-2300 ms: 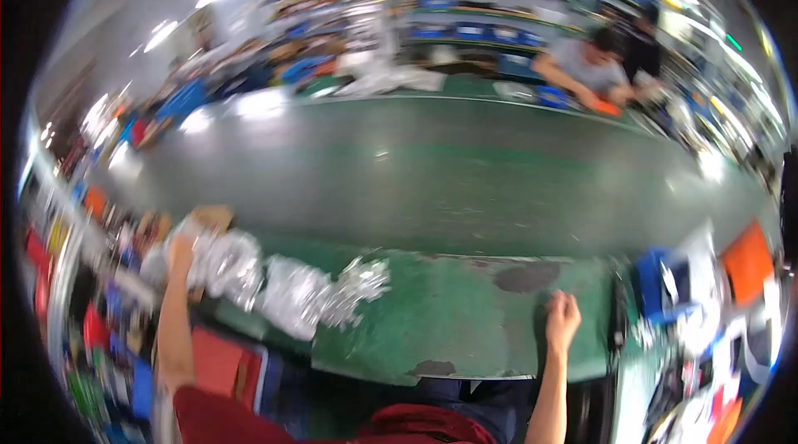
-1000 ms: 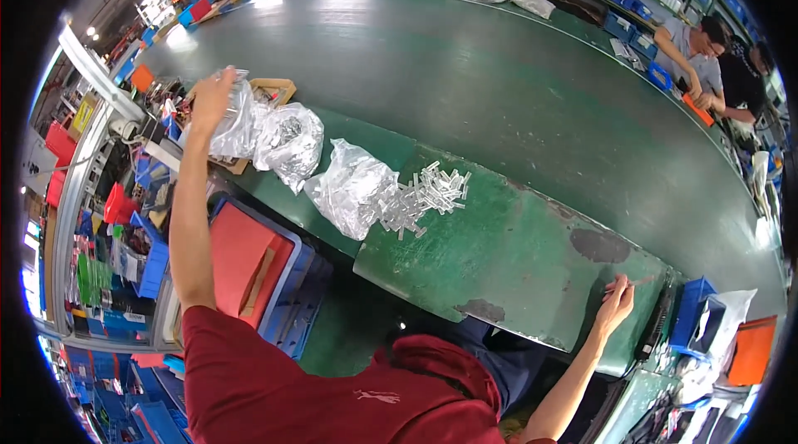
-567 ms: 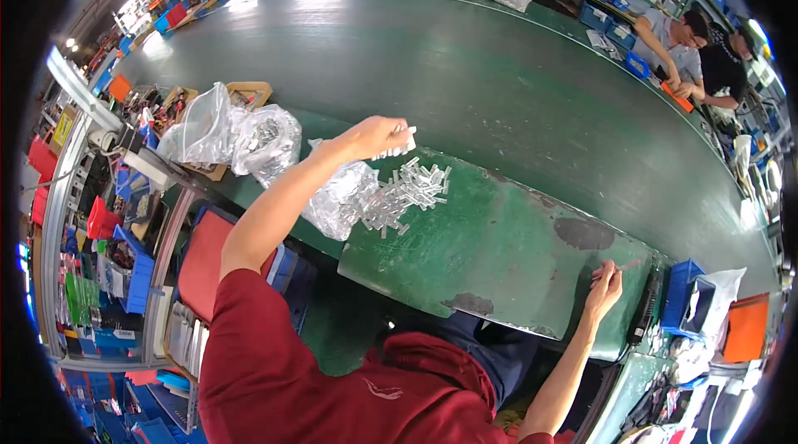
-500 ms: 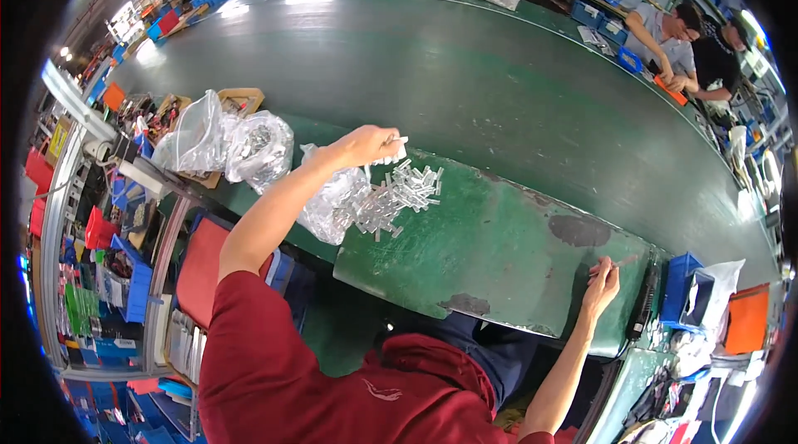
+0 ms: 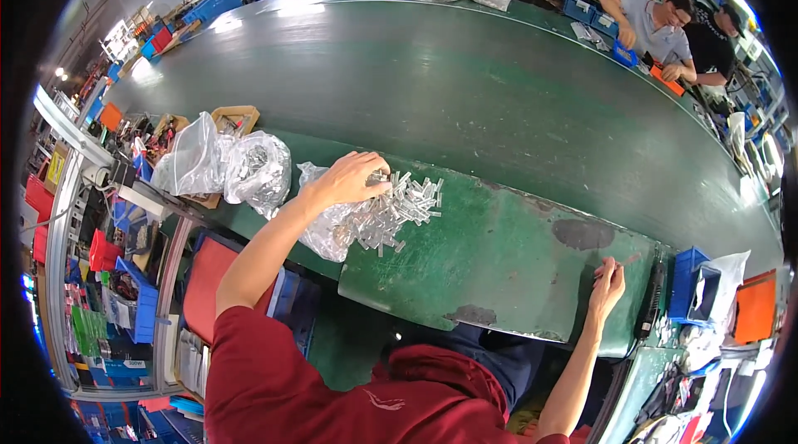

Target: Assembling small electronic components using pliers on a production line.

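Observation:
My left hand point(image 5: 353, 179) is at the upper left edge of a loose pile of short, shiny silver pieces point(image 5: 407, 201). Its fingers and thumb curl round several of these pieces, partly hiding them. Beneath my left wrist lies a clear plastic bag point(image 5: 326, 232), whose side touches the pile. Over on the right of the green table point(image 5: 490, 253), my right hand point(image 5: 608, 286) is closed on a thin reddish stick point(image 5: 633, 259) that pokes out past the fingers. What kind of stick it is cannot be made out.
Filled clear bags point(image 5: 259, 168) and a cardboard tray point(image 5: 236, 115) stand left of the pile. A black bar-shaped tool point(image 5: 651, 301) and a blue bin point(image 5: 687, 282) are at the right. A wide green belt point(image 5: 449, 70) runs behind; two co-workers point(image 5: 665, 37) are at its far right.
My left hand has come down from above the bag onto the pile's edge; the white piece in its fingers no longer shows. My right hand has hardly moved. The view has shifted slightly.

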Available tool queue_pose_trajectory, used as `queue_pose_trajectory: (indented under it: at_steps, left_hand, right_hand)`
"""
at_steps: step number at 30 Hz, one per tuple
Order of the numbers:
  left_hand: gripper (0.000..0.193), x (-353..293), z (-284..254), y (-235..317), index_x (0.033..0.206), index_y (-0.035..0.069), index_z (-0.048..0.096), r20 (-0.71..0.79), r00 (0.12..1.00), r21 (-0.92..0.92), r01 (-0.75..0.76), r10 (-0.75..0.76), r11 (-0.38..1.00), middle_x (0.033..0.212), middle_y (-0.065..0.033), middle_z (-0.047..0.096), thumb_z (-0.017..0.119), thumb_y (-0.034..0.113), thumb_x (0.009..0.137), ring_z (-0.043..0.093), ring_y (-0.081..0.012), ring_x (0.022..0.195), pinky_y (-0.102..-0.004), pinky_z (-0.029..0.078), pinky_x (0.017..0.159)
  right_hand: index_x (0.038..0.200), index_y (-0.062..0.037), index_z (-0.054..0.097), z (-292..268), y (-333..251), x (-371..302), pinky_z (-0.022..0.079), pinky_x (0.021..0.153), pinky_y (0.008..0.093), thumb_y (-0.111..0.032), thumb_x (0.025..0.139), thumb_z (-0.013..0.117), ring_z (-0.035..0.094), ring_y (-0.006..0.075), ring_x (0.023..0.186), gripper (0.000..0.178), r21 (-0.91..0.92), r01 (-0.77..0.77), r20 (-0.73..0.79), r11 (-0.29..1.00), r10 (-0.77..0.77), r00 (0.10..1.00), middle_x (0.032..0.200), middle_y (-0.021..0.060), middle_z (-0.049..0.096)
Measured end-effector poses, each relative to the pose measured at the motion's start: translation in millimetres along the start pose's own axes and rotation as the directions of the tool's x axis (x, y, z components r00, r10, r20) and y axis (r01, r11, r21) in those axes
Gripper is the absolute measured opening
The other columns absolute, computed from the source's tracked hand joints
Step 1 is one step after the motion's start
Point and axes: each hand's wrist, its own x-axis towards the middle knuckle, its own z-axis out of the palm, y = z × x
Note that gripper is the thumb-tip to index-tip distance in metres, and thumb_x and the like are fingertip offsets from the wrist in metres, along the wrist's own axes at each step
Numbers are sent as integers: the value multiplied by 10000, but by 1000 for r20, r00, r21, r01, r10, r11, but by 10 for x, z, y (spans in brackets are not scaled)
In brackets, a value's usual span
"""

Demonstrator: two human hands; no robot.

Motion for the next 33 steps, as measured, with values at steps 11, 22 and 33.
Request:
queue_pose_trajectory:
  at_steps: [11, 22, 33]
  left_hand:
    - [247, 165, 84, -55, 991, 26, 703, 42, 979, 9, 200, -201, 980, 1032, -127, 693, 651, 256, 918, 649, -341, 1027, -447, 485, 935]
    - [347, 213, 514, 654, 1054, -25, 668, -77, 885, -65, 455, -459, 888, 1145, -218, 641, 627, 300, 941, 622, -363, 1101, -500, 483, 946]
    - [271, 73, 390, 326, 817, 52, 745, -412, 727, -157, 538, -550, 828, 958, -126, 668, 696, 313, 871, 632, -330, 984, -485, 465, 874]
  right_hand:
    - [928, -4, 671, 48, 27, -2, 314, 501, 251, -332, 1040, 564, 421, 59, 548, 363, -50, 56, -5, 997, -56, 998, 662, -8, 565]
    - [942, -8, 667, 31, 18, -9, 322, 507, 223, -338, 1035, 570, 435, 49, 541, 355, 9, 25, -22, 1000, -25, 999, 679, 1, 571]
    - [917, -4, 643, -107, 79, 178, 321, 465, 219, -338, 1010, 595, 442, 62, 500, 350, 96, -87, -161, 992, 102, 982, 651, 25, 571]
